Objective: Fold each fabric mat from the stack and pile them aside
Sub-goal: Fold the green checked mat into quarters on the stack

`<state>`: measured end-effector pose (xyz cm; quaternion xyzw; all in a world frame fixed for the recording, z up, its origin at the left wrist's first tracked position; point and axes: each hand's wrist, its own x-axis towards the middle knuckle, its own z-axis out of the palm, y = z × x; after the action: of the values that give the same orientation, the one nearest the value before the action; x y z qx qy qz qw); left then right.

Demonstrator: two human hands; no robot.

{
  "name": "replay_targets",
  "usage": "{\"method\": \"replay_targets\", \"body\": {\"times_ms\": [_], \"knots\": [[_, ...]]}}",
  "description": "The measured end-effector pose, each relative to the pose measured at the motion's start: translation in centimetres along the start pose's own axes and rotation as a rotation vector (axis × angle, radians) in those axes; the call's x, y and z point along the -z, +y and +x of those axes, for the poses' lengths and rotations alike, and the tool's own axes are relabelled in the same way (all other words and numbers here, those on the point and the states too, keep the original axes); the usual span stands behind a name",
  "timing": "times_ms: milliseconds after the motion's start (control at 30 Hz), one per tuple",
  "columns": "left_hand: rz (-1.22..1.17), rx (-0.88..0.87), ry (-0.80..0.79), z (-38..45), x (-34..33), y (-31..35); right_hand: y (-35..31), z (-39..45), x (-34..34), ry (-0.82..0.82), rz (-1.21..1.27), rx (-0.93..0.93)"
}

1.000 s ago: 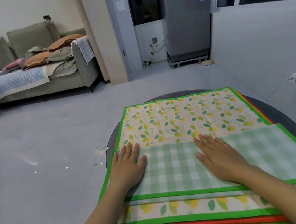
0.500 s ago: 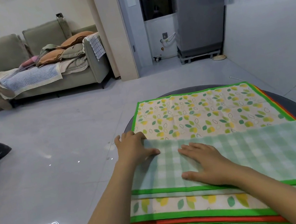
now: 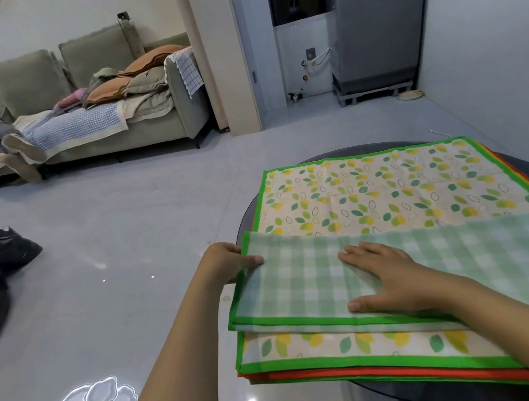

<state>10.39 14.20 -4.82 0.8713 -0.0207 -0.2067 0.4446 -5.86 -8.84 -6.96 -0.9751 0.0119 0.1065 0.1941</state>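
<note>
Your left hand (image 3: 227, 261) pinches the half-folded green-checked fabric mat's (image 3: 439, 262) left end, right hand (image 3: 386, 276) flat on it; stack beneath unfolded.

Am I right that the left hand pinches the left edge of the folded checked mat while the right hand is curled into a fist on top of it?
Not quite. In the head view the right hand lies flat with straight fingers on the folded checked mat, not in a fist. The left hand does pinch its left edge.
</note>
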Motion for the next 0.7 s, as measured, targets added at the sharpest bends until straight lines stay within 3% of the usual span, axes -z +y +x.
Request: {"method": "replay_targets", "body": {"times_ms": [200,433,700], "knots": [[-0.244,-0.004,0.019,-1.3,0.9,1.1,-0.6,-0.6,0.6,-0.013,0.023,-0.006],[-0.526,-0.003,-0.221,-2.9,1.3,3.5,0.9,-1.3,0.4,0.006,0.098,0.032],[-0.667,-0.094,-0.339,-5.4,-3.0,8.3,3.4,-4.7,2.5,0.208,0.382,-0.042]]}}
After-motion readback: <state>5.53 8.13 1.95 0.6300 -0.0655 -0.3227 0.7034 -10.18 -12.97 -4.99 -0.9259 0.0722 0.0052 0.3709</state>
